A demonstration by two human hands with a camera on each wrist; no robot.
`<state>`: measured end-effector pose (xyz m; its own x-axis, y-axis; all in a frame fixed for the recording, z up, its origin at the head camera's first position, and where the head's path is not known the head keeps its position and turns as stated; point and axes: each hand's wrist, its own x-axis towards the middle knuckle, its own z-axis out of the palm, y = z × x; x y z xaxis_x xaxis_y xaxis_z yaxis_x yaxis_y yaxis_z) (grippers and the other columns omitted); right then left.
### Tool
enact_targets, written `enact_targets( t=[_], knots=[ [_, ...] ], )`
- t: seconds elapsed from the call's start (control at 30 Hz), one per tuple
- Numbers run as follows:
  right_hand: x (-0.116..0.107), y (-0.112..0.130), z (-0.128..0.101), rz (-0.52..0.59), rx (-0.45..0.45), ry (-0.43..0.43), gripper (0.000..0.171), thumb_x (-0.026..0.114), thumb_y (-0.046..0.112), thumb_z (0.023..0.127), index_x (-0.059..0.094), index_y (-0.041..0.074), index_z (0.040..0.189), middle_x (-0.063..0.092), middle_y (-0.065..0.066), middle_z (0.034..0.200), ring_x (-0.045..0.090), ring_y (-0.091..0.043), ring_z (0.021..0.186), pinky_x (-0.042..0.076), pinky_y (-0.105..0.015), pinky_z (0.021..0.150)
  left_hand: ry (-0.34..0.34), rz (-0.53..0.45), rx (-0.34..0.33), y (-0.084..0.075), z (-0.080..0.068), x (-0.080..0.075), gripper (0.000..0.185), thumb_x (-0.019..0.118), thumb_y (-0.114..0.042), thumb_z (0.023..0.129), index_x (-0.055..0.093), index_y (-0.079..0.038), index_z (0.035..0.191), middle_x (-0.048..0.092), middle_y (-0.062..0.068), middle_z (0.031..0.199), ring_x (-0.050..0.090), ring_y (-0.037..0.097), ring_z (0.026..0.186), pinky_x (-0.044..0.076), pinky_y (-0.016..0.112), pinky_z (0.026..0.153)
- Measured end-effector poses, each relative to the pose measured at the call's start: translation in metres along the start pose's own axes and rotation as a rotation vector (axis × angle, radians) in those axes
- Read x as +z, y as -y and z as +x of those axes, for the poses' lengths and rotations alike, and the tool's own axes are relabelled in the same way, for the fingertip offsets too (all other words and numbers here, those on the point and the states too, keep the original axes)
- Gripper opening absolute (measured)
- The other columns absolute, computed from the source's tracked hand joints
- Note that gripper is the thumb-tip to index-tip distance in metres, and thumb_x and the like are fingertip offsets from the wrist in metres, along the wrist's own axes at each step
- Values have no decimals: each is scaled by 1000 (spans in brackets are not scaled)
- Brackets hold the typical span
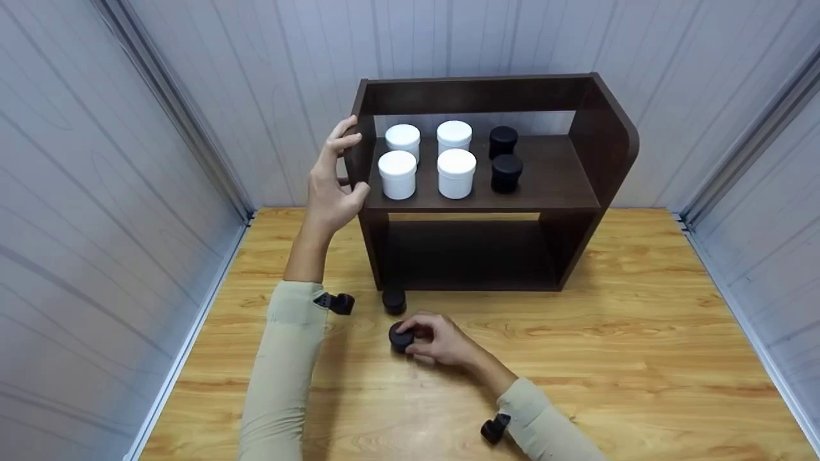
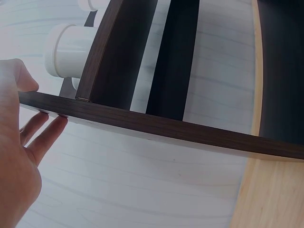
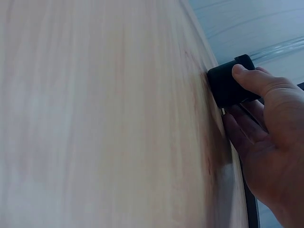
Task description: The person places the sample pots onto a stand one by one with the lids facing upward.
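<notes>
A dark brown two-tier shelf (image 1: 551, 173) stands at the back of the wooden table. My left hand (image 1: 330, 195) grips its left side panel (image 2: 142, 123), the thumb on one face and fingers on the other. On the table in front, my right hand (image 1: 442, 342) pinches a small black lidded jar (image 1: 400, 339) between thumb and fingers. The right wrist view shows this black jar (image 3: 225, 85) at the wooden surface. Just behind it sits another black jar (image 1: 394, 301), near the shelf's front left corner; no hand touches that one.
Several white lidded jars (image 1: 456, 173) stand in two columns on the upper tier. To their right are two black jars (image 1: 507, 173), one behind the other. Pale panelled walls (image 1: 128, 192) enclose the table (image 1: 666, 358) on the left, back and right.
</notes>
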<state>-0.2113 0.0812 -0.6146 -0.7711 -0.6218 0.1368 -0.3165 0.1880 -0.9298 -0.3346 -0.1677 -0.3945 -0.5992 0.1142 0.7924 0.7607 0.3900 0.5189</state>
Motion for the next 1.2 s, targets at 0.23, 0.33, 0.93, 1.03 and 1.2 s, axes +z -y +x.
enact_targets(
  t=[0.23, 0.33, 0.93, 1.03, 1.2],
  knots=[
    [-8, 8, -3, -4, -12, 21, 30, 82, 2, 97, 78, -1, 127, 75, -26, 137, 75, -28, 126, 60, -31, 111, -10, -11, 0, 1, 1, 1, 64, 59, 12, 82, 60, -2, 144, 54, 17, 173, 56, 25, 158, 61, 36, 102],
    [-15, 13, -5, -20, -8, 33, 30, 82, 5, 99, 78, 0, 128, 75, -25, 136, 76, -39, 125, 61, -42, 112, -8, -3, 1, 1, 1, 1, 65, 60, 11, 82, 60, -4, 145, 54, 17, 173, 56, 26, 158, 59, 44, 108],
    [-66, 34, -28, 46, -13, -84, 34, 84, 3, 97, 76, -6, 129, 71, -31, 137, 66, -1, 120, 64, -27, 97, 1, 26, 3, 2, 0, 1, 65, 61, 10, 82, 59, -6, 145, 53, 16, 174, 58, 23, 155, 65, 44, 90],
    [-76, 37, -34, 43, -32, -131, 34, 84, 2, 97, 76, -5, 128, 70, -32, 138, 67, -2, 120, 65, -28, 96, 2, 26, 3, 2, 0, 1, 65, 61, 10, 82, 59, -5, 145, 53, 16, 174, 57, 23, 155, 66, 41, 85],
    [-94, 43, -42, 24, -72, -235, 35, 84, -3, 94, 75, -9, 127, 69, -36, 138, 71, -1, 116, 65, -25, 95, -5, 24, 0, 2, 0, 0, 65, 61, 11, 82, 60, -7, 144, 54, 16, 174, 59, 22, 153, 65, 37, 84]
  ],
)
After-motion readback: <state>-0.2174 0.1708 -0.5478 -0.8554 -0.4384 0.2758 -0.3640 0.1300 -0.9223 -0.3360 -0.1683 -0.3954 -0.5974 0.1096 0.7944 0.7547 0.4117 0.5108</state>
